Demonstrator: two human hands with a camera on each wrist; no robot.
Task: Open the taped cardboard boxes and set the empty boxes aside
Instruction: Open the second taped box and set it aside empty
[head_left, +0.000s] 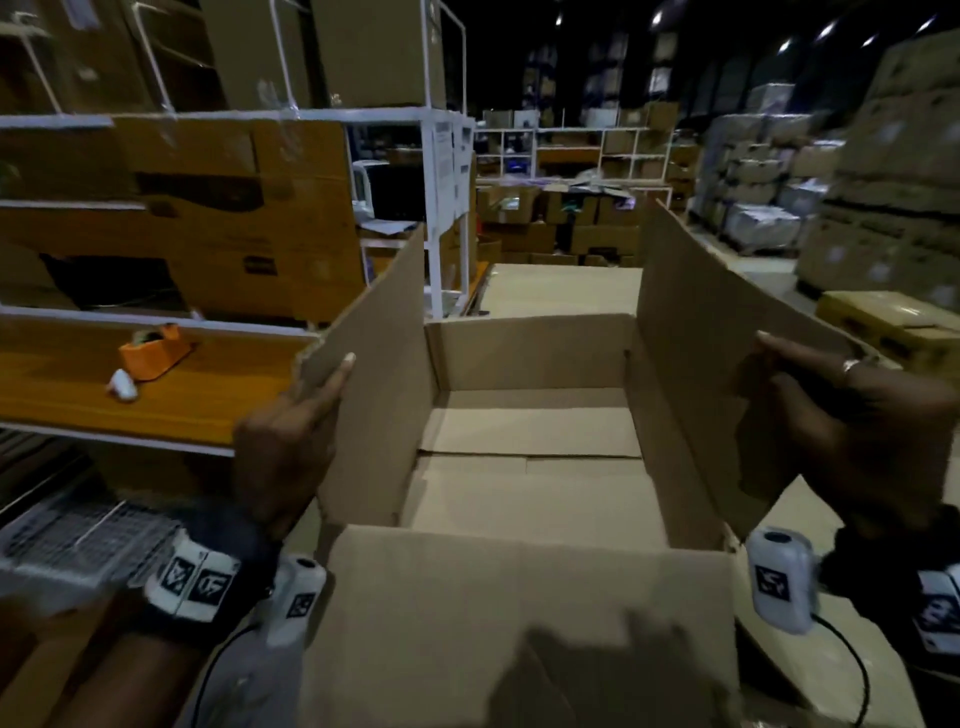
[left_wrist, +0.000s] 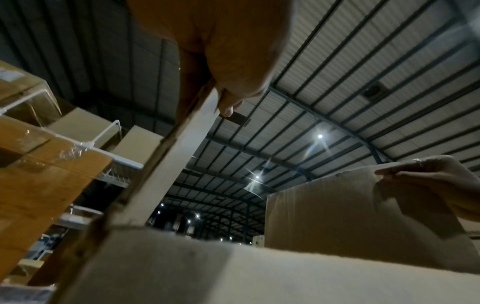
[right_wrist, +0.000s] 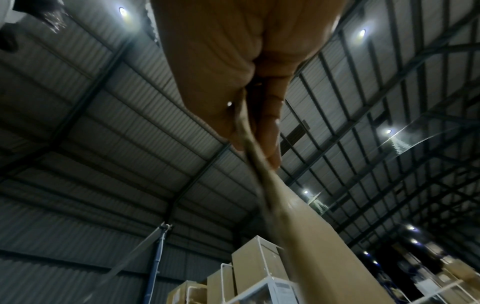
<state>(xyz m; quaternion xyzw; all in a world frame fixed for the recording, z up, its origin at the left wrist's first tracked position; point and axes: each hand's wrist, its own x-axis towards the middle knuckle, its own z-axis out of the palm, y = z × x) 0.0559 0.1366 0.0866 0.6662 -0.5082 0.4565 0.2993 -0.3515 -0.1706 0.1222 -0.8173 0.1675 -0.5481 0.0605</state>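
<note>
An open, empty cardboard box (head_left: 530, 457) sits in front of me with its flaps raised. My left hand (head_left: 291, 436) grips the upright left flap (head_left: 379, 374), thumb on its inner face. My right hand (head_left: 852, 415), wearing a ring, grips the right flap (head_left: 696, 332) near its top edge. The near flap (head_left: 514, 623) folds toward me. In the left wrist view the left hand (left_wrist: 226, 67) pinches the flap edge (left_wrist: 182, 148). The right wrist view has the right hand (right_wrist: 249, 86) pinching the thin flap edge (right_wrist: 285, 205).
A white-framed shelf rack (head_left: 218, 218) stuffed with cardboard boxes stands at the left, with an orange tape dispenser (head_left: 153, 353) on its wooden shelf. Another closed box (head_left: 893, 322) lies at the right. Stacked pallets of boxes (head_left: 857, 182) fill the warehouse behind.
</note>
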